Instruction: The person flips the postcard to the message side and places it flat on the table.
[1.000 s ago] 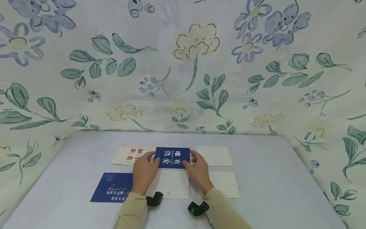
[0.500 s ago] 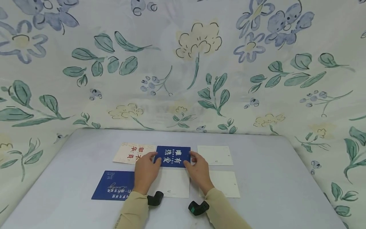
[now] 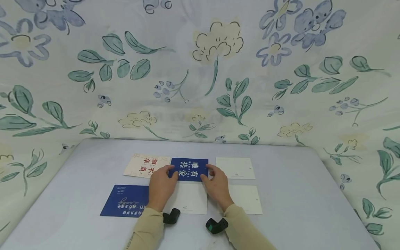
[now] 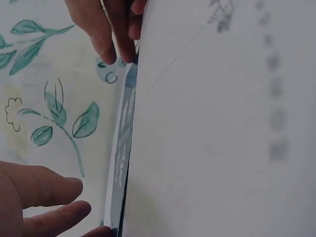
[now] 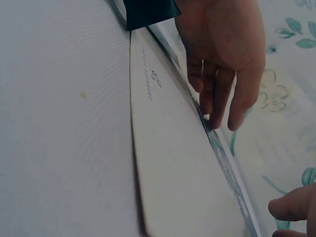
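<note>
A blue card with white characters (image 3: 189, 169) lies in the middle of the back row in the head view. My left hand (image 3: 162, 187) touches its left side, the thumb over the near corner. On its right side, the thumb and fingertips of my right hand (image 3: 218, 187) touch the edge. Fairly straight fingers of the left hand (image 4: 47, 202) show in the left wrist view; the right hand (image 5: 296, 205) is partly cut off in the right wrist view. Just nearer lies a white card (image 3: 191, 198), its left part hidden by the left hand.
A cream card with red characters (image 3: 142, 165) lies left of the blue card. A larger blue card (image 3: 123, 201) is nearer, partly behind the left hand. Two white cards (image 3: 235, 167) are on the right, one partly covered. A floral cloth (image 3: 200, 69) rises behind the table (image 3: 297, 194).
My left hand has shifted slightly right, its thumb reaching a little further over the blue card. The right hand stays by the card's right edge. The head view has shifted slightly.
</note>
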`<state>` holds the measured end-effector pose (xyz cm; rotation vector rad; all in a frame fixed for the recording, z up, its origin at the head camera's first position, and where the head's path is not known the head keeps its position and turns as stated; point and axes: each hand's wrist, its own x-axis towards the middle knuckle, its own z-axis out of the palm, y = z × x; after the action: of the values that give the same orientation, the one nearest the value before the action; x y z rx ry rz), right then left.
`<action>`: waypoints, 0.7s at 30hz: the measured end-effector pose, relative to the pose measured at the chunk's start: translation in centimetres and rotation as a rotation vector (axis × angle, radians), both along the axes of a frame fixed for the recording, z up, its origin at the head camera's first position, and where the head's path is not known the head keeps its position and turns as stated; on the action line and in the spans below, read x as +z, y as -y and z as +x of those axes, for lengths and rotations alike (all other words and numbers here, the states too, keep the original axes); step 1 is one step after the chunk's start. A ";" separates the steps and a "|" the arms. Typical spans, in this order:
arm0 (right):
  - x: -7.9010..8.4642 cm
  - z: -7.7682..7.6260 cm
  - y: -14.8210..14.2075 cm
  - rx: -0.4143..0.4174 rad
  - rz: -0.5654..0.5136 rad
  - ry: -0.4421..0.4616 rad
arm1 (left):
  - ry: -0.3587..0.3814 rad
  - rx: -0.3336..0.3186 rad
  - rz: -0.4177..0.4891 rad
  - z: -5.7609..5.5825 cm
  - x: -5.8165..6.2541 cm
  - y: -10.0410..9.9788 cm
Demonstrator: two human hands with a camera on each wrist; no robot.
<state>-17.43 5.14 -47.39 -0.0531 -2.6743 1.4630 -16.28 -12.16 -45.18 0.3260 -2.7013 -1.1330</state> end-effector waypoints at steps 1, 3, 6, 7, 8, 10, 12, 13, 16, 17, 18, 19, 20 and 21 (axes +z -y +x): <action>0.0 0.0 0.0 -0.002 -0.006 0.000 | -0.002 0.002 0.005 0.0 0.0 0.0; 0.0 0.0 0.0 -0.005 -0.017 -0.005 | -0.008 0.007 0.023 0.0 0.0 -0.1; 0.0 0.1 0.0 -0.016 -0.051 -0.019 | -0.013 0.012 0.057 0.0 0.0 -0.1; 0.0 0.1 0.0 -0.022 -0.067 -0.022 | -0.014 0.013 0.063 0.0 0.0 0.0; -0.1 0.1 0.0 -0.025 -0.079 -0.027 | -0.016 0.014 0.067 0.0 0.0 0.0; -0.1 0.1 -0.1 -0.026 -0.104 -0.038 | -0.021 0.017 0.070 0.0 0.0 0.0; -0.2 0.1 -0.1 -0.027 -0.128 -0.048 | -0.030 0.023 0.071 0.0 0.0 0.1; -0.3 0.1 -0.1 -0.024 -0.142 -0.056 | -0.039 0.026 0.074 0.0 -0.1 0.1; -0.3 0.0 -0.2 -0.014 -0.193 -0.083 | -0.066 0.035 0.085 -0.1 -0.1 0.2; -0.3 0.0 -0.2 -0.009 -0.212 -0.100 | -0.075 0.036 0.089 -0.1 -0.1 0.2; -0.3 0.0 -0.2 -0.003 -0.229 -0.123 | -0.085 0.037 0.094 -0.1 0.0 0.3; -0.3 -0.1 -0.3 0.001 -0.243 -0.147 | -0.093 0.037 0.097 -0.2 0.0 0.3; -0.3 -0.1 -0.3 0.004 -0.254 -0.170 | -0.100 0.037 0.103 -0.2 -0.1 0.3; -0.3 -0.2 -0.3 0.007 -0.261 -0.194 | -0.105 0.038 0.108 -0.2 -0.1 0.3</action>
<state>-17.62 5.45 -47.64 0.0757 -2.3233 1.7143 -16.49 -12.50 -45.24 0.3232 -2.5387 -1.2508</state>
